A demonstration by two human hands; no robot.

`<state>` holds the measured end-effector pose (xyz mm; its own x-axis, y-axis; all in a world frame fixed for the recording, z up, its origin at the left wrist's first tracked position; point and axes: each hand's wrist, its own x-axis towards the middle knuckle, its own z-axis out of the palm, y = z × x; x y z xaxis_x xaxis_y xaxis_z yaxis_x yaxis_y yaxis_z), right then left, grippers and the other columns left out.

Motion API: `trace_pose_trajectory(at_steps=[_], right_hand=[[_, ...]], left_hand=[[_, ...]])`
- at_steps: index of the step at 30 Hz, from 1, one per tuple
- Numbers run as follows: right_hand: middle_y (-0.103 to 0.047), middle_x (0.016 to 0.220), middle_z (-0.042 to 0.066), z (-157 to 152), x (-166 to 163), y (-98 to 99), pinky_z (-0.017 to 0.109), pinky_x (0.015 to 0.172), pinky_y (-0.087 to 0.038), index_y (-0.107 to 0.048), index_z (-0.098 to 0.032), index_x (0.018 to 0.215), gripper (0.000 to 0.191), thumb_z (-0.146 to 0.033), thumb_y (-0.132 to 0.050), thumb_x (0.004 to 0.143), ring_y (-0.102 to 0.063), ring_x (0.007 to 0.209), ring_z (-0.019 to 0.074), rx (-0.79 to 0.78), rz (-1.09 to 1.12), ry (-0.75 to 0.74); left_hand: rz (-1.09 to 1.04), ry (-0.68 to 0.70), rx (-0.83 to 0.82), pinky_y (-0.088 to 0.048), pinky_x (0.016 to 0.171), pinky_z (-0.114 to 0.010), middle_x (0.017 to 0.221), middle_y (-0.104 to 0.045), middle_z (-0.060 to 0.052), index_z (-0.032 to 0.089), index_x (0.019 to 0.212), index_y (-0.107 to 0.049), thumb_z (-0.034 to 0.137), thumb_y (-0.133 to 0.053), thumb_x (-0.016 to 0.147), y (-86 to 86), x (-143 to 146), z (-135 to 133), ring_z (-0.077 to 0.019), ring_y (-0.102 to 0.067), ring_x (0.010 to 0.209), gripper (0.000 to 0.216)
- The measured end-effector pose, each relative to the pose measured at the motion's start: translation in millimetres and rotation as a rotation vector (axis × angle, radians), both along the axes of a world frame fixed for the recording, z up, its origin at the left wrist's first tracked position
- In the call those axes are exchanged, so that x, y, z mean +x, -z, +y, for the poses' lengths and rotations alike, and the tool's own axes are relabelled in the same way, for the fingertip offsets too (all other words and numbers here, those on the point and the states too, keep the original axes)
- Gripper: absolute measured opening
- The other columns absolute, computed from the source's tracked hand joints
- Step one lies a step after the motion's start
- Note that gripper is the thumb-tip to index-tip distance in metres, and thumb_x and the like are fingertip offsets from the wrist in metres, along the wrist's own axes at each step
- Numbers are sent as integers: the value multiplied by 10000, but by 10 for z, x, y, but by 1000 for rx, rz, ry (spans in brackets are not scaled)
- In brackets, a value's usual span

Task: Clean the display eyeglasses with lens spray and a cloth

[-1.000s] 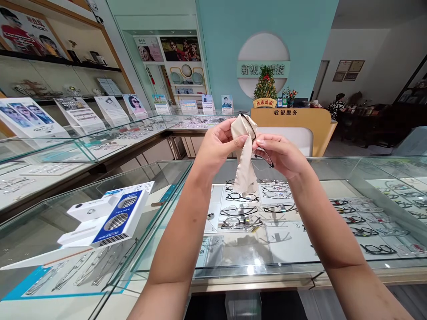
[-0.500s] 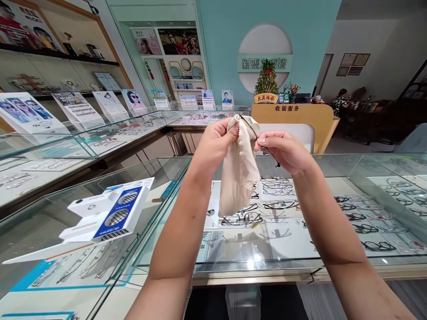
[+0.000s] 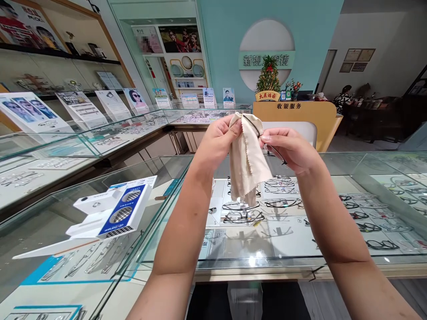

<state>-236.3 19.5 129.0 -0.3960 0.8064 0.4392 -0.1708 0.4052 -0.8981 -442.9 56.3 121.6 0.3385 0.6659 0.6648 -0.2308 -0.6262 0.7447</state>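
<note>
A cream cleaning cloth with a zigzag edge hangs from my left hand, whose thumb and fingers are pinched on it. The cloth is folded over part of a pair of eyeglasses with thin dark frames; the covered part cannot be seen. My right hand grips the eyeglasses at the right of the cloth, a dark temple hanging below its fingers. Both hands are raised above the glass display case, in which several pairs of eyeglasses lie in rows.
On the left glass counter stands a white and blue cardboard display box. Several upright advertising cards line the far-left counter. A wooden cashier desk with a plant stands ahead. At the far right sits a person.
The cloth's hanging end has swung to the right and its zigzag edge shows more. Both hands have shifted slightly right in view, still holding the cloth and eyeglasses.
</note>
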Motion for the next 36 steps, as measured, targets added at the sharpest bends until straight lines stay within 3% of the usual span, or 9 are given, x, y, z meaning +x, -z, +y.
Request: trace_pose_trajectory(at_steps=[2,5,11,14,21,24,28,32,36], right_hand=[[-704,785,19,4,12,1,316,764,-512,-830,-224,738,317,-509,-967,763,-587,763,157,3,13,1],[-721,829,29,24,-1,29,321,807,-521,-835,-211,764,335,-517,-971,772,-602,793,159,-14,22,-40],[-708,825,23,4,-37,47,331,839,-508,-797,-207,757,411,-580,-966,791,-610,828,168,34,-34,-60],[-718,847,21,-22,9,14,325,828,-524,-797,-220,779,391,-580,-942,827,-604,808,159,84,-26,-21],[-719,899,36,10,170,7,341,883,-571,-762,-245,798,376,-575,-940,828,-674,906,199,93,65,12],[-721,926,43,28,183,23,335,895,-575,-781,-244,825,334,-545,-919,863,-689,945,205,67,69,-31],[-709,901,42,7,173,4,333,885,-574,-791,-237,821,322,-531,-905,880,-677,906,197,56,73,-61],[-709,885,42,-39,212,-47,316,859,-560,-790,-221,799,312,-502,-884,896,-667,884,187,52,62,-58],[-718,873,44,-84,279,-91,308,835,-549,-787,-212,771,303,-475,-884,885,-659,861,181,69,45,-68]], left_hand=[[39,64,15,-638,683,-306,838,-763,-40,212,1059,-750,729,-920,814,5,-23,24,-209,-780,799,597],[-55,9,64,-625,661,-283,874,-771,-31,224,1089,-739,703,-966,768,52,87,43,-184,-764,772,620],[-169,-138,60,-522,532,-266,755,-690,-6,241,946,-688,782,-732,962,119,267,59,-152,-689,668,543],[-129,-128,31,-510,534,-285,714,-649,-3,247,947,-693,782,-696,986,100,148,123,-160,-664,640,537],[-213,-277,32,-433,526,-295,693,-512,13,281,990,-679,735,-725,976,-7,-223,272,-142,-498,568,457],[-181,-277,96,-379,518,-281,676,-400,27,251,850,-601,740,-731,967,-51,-239,166,-118,-388,548,520],[-127,-304,278,-312,494,-297,676,-413,8,233,691,-472,737,-699,980,-82,-153,-51,-123,-338,553,624],[16,-467,526,-481,631,-344,887,-639,-31,272,950,-700,683,-845,890,-133,-78,-225,-176,-559,716,440],[170,-554,686,-564,763,-380,1295,-748,-98,308,1295,-721,623,-976,766,-182,-46,-304,-276,-692,1044,667]])
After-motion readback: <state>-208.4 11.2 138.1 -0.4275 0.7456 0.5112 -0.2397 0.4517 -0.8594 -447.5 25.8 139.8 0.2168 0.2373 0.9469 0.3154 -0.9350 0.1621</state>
